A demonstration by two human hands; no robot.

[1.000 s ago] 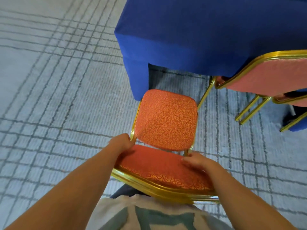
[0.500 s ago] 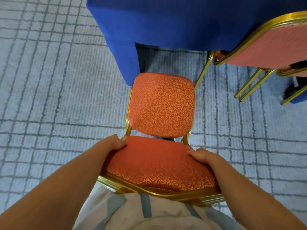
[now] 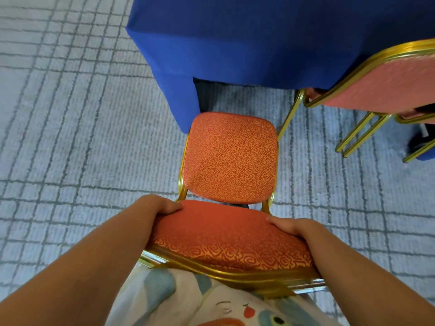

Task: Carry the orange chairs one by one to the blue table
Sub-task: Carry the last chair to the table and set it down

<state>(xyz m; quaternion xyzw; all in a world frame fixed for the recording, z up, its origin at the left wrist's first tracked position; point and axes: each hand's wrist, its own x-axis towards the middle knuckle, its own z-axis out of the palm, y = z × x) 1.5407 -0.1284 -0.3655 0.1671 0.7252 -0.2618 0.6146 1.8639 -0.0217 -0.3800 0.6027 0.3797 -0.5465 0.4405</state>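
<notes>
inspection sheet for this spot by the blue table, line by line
surface: grey carpet with a dark grid pattern
job's things: orange chair faces the blue table, seat front close to the cloth's corner; its legs are hidden. second chair stands at the table on the right
clutter: dark object at the right edge, too cut off to identify
hands: left hand and right hand each grip one side of the orange chair's backrest
cables: nothing seen
surroundings: printed shirt at the bottom edge; nothing else seen
</notes>
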